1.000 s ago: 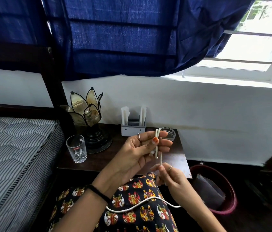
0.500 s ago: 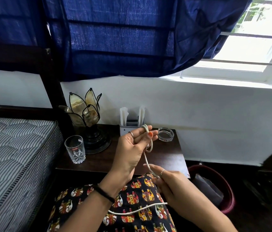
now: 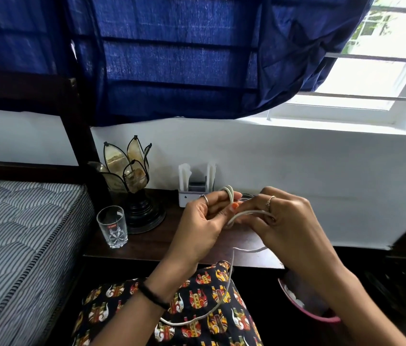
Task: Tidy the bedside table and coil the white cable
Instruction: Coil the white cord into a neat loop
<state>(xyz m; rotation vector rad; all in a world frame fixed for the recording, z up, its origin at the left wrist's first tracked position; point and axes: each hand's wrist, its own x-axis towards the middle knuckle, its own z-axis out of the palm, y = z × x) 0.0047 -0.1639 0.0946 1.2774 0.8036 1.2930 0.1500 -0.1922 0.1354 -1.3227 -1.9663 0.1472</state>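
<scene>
Up above the dark wooden counter, both hands meet around the white cable. The left hand faces palm-up with its fingers curled, and a few loops of the cable sit stacked over its raised fingertips, pinned there by the thumb with an orange-painted nail. The right hand comes in from the right, knuckles up, fingers closed on a stretch of the cable that runs across from the loops. Below the hands the loose length hangs down past the counter's front edge and trails in a curve over the patterned fabric on the person's lap.

On the counter, a clear drinking glass stands upright near the left front, just beside a petal-shaped lamp on a round black base. A small white holder stands against the wall behind the hands. Something small and glassy shows between the two hands, mostly hidden, so I cannot tell what it is.

To the left lies a striped mattress against a dark bed frame. A blue curtain hangs across the top, with a bright window at upper right. A pink-rimmed bin sits on the floor at the counter's right end, partly hidden by the right forearm.
</scene>
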